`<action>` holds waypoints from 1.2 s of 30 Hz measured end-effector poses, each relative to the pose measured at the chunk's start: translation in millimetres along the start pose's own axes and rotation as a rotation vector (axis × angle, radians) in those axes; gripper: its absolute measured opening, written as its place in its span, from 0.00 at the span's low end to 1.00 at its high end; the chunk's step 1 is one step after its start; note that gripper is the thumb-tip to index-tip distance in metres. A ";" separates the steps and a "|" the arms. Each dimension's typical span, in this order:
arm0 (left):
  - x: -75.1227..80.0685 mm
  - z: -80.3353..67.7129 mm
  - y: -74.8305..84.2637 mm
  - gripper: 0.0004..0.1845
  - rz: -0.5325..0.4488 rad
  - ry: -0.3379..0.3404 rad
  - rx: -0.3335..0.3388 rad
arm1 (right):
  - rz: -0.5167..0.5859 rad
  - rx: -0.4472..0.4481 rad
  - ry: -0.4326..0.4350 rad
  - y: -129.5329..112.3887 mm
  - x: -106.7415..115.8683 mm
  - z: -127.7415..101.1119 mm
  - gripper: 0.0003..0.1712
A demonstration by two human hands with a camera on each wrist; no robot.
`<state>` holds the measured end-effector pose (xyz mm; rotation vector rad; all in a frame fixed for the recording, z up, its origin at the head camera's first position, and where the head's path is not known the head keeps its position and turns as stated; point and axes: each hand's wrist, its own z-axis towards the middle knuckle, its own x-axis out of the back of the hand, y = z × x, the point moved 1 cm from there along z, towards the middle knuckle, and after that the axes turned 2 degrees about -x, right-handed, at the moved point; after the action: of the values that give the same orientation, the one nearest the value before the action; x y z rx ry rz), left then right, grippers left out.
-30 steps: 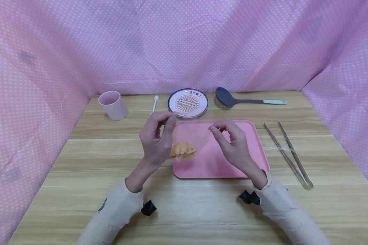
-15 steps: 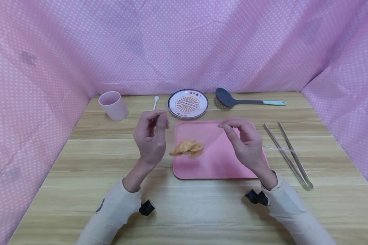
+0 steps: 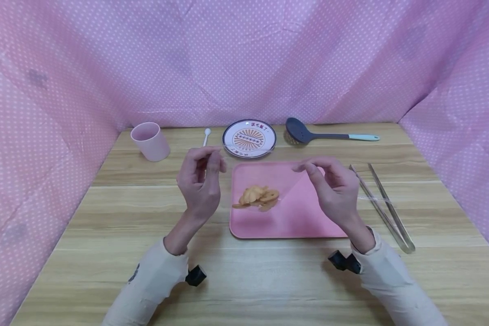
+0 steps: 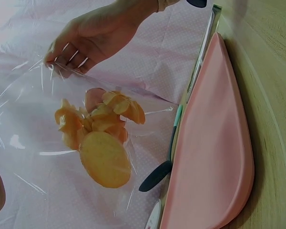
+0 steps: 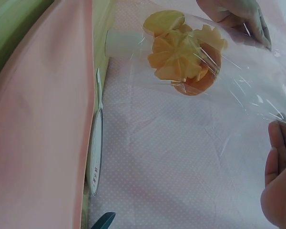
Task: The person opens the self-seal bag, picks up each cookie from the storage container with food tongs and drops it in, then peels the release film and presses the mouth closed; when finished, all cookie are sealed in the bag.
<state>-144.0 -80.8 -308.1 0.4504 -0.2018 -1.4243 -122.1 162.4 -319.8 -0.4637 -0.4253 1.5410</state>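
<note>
Above pink tray, clear bag, golden crinkly chips bunched inside

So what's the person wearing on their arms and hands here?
Both hands, the left hand and the right hand, are bare, with no gloves. Each arm has a long cream sleeve reaching the wrist, the left one with a small dark mark. A small black device sits at each wrist.
</note>
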 end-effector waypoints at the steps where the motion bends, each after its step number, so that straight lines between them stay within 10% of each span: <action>1: -0.1 0.1 0.0 0.15 0.000 0.001 -0.003 | -0.018 0.003 0.003 -0.6 0.2 0.3 0.17; 36: 2.1 10.6 9.7 0.09 -0.100 -0.095 0.078 | -0.016 -0.077 0.163 -8.9 -1.2 10.0 0.16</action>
<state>-139.1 -84.0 -294.8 0.4625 -0.3157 -1.5409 -119.9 161.6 -306.5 -0.6397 -0.3612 1.4624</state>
